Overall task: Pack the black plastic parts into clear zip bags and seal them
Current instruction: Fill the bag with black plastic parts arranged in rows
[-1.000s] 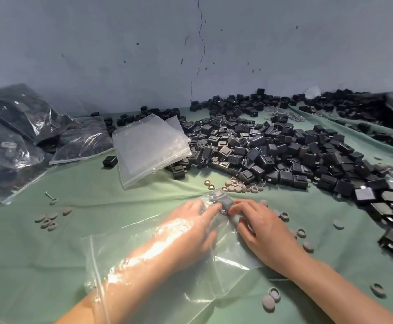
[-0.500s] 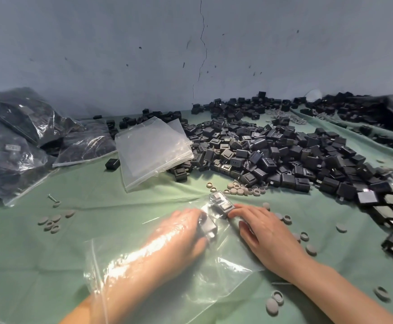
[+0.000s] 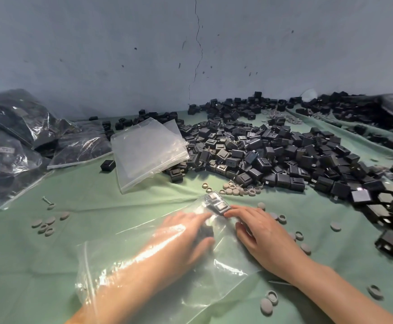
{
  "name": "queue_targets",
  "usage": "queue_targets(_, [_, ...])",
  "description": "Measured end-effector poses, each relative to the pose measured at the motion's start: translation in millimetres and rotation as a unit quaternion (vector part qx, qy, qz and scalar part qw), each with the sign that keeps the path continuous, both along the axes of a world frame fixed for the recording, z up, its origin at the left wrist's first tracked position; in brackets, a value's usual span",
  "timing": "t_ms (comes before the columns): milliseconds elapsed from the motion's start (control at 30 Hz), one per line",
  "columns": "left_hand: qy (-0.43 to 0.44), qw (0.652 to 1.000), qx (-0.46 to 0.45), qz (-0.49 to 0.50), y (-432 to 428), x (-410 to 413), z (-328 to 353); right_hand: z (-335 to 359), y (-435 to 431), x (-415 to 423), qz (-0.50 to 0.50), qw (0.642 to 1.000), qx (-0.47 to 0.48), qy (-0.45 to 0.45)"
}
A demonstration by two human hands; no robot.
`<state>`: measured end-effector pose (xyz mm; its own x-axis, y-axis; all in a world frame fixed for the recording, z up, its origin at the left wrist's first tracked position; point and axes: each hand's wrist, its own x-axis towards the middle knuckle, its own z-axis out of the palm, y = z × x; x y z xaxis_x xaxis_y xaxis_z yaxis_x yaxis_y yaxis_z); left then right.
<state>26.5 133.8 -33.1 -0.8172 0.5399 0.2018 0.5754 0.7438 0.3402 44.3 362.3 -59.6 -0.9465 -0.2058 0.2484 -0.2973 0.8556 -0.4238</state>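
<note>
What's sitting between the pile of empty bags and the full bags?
One loose black part on the green cloth, seen in the head view.

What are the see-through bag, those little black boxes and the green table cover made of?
Bag: thin clear plastic film, glossy; it crinkles and glints, and the left hand shows through it.
Black boxes: probably moulded hard plastic, matt to slightly shiny, with sharp edges and slots.
Green cover: looks like cloth, dull, in soft folds.
</note>
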Motion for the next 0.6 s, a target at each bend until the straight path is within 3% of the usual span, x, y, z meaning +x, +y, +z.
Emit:
queue_targets(100, [-0.052, 0.997, 0.063, 0.017, 1.2, 0.9, -0.3, 1.0, 0.9, 1.2, -0.001, 1.000, -0.004, -0.003])
queue_targets(233, [0.014, 0.998, 0.030, 0.061, -2.8, 2.4, -0.7, 1.3, 1.4, 1.4, 0.000, 1.000, 0.001, -0.011])
queue_targets(333, [0.012, 0.994, 0.044, 0.098, -7.8, 2.8, 5.8, 2.3, 1.1, 1.3, -0.001, 1.000, -0.002, -0.011])
queue_targets(433, [0.006, 0.998, -0.005, 0.065, -7.2, 7.9, 15.7, 2.6, 1.6, 2.8, -0.002, 1.000, -0.004, -0.013])
queue_targets(567, [-0.136, 0.990, 0.035, 0.019, -15.5, 14.5, 15.0, 2.9, 1.2, 3.1, -0.002, 1.000, 0.001, -0.015])
queue_targets(600, [-0.125, 0.992, 0.009, 0.016, -20.4, 13.5, 13.8, 3.1, 1.3, 2.7, -0.002, 1.000, 0.001, -0.016])
